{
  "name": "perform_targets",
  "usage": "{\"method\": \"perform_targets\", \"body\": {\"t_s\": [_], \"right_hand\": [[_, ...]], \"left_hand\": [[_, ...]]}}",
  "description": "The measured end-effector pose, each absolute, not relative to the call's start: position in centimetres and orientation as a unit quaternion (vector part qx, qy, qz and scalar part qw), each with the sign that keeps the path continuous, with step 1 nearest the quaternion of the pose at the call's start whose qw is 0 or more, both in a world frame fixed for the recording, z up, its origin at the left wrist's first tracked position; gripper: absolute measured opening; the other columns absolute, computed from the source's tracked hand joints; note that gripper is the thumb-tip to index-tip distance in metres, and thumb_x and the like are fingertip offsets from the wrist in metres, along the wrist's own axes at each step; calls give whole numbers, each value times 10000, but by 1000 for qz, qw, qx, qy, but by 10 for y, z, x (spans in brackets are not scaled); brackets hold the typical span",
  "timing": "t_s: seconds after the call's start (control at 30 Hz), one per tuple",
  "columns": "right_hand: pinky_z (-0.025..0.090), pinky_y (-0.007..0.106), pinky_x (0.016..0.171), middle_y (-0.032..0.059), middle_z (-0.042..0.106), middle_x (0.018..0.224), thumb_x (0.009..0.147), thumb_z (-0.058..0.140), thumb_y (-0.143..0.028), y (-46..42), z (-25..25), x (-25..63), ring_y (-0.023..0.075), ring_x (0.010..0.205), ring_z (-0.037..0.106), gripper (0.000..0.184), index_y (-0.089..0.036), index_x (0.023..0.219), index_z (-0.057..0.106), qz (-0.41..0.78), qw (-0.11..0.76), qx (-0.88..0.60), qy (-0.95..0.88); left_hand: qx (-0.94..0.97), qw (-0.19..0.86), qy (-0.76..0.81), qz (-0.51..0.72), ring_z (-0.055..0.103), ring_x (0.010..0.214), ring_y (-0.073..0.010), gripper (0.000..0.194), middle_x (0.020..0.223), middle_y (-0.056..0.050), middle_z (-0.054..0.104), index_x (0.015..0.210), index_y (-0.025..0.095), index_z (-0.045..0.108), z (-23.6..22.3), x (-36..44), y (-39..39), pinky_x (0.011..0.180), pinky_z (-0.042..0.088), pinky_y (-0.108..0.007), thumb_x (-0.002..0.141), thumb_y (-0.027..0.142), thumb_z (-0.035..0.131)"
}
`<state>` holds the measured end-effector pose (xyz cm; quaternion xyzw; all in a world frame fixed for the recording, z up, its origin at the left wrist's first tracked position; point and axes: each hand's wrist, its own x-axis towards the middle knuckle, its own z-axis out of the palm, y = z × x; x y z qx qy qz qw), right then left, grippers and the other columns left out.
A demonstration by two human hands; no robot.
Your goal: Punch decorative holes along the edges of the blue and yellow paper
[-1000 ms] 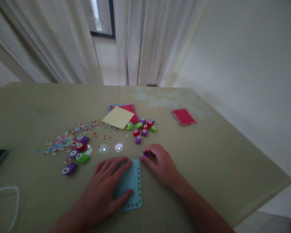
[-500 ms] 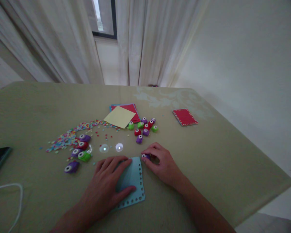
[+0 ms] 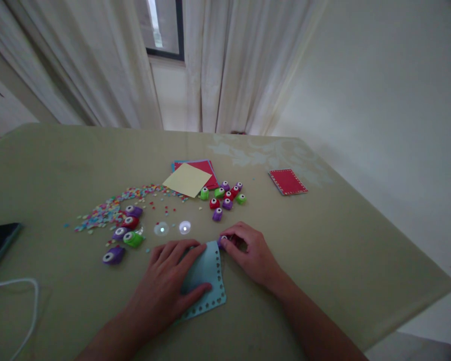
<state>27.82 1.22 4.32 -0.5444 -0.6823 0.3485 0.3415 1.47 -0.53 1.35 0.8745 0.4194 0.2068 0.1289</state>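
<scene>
A light blue sheet of paper (image 3: 206, 273) lies on the table, with small shapes punched along its right and bottom edges. My left hand (image 3: 173, 281) rests on it, fingers spread and pressing it flat. At the sheet's top right corner, my right hand (image 3: 248, 250) pinches a purple craft punch (image 3: 223, 241) between thumb and fingers. The punch touches or overlaps that corner; its slot is hidden. Beyond the right hand sits a cluster of small punches, the nearest being another purple punch (image 3: 217, 214).
More punches, including a green one (image 3: 133, 239), lie left beside scattered confetti (image 3: 108, 213). Two clear discs (image 3: 185, 227) sit mid-table. Behind are a yellow sheet (image 3: 188, 180) over red paper and, right, a red punched stack (image 3: 287, 181). A dark device (image 3: 0, 245) and white cable (image 3: 35, 306) are at left.
My right hand has shifted the purple punch slightly left, against the blue sheet's corner. My left hand stays on the paper. The view has moved a little.
</scene>
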Motion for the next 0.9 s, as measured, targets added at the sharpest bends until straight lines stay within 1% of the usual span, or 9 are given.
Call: {"method": "perform_targets", "body": {"t_s": [0.17, 0.3, 0.57, 0.7, 0.8, 0.9], "right_hand": [[531, 312, 741, 57, 728, 937, 1037, 693, -309, 13, 43, 279, 190, 826, 689, 156, -199, 1030, 803, 352, 346, -547, -676], [537, 312, 743, 58, 731, 950, 1025, 716, -322, 13, 43, 279, 189, 824, 687, 147, -205, 1043, 803, 355, 343, -542, -680], [545, 307, 726, 60, 730, 968, 1011, 748, -295, 10, 42, 276, 183, 804, 694, 136, -198, 1079, 814, 352, 336, -531, -694], [560, 319, 778, 61, 748, 1002, 1006, 792, -319, 10, 41, 275, 199, 866, 713, 143, -216, 1101, 823, 351, 342, -526, -695], [567, 327, 808, 68, 769, 1049, 1023, 782, -332, 11, 42, 275, 210, 920, 724, 150, -230, 1119, 835, 364, 341, -512, -699], [566, 325, 809, 68, 769, 1061, 1039, 759, -335, 12, 45, 276, 209, 934, 725, 154, -230, 1118, 840, 379, 341, -507, -695]], "left_hand": [[874, 124, 421, 209, 621, 1290, -333, 588, 1453, -80, 677, 1512, 313, 593, 15, 15, -5, 1083, 444, -495, 976, 466, 780], [877, 120, 418, 204, 611, 1298, -333, 581, 1465, -81, 669, 1520, 305, 589, 14, 15, -5, 1088, 434, -499, 996, 490, 758], [888, 82, 408, 196, 581, 1332, -344, 672, 1538, -94, 627, 1605, 286, 515, 13, 15, -6, 1107, 401, -501, 1018, 546, 714], [900, 77, 383, 193, 572, 1353, -343, 740, 1577, -104, 596, 1642, 282, 472, 15, 14, -6, 1131, 383, -496, 1006, 573, 714], [900, 86, 381, 191, 573, 1359, -330, 723, 1570, -99, 600, 1647, 291, 465, 16, 14, -6, 1150, 380, -480, 1018, 554, 705], [900, 94, 380, 191, 574, 1355, -316, 687, 1552, -95, 614, 1630, 278, 474, 16, 15, -4, 1157, 378, -465, 1036, 544, 692]]}}
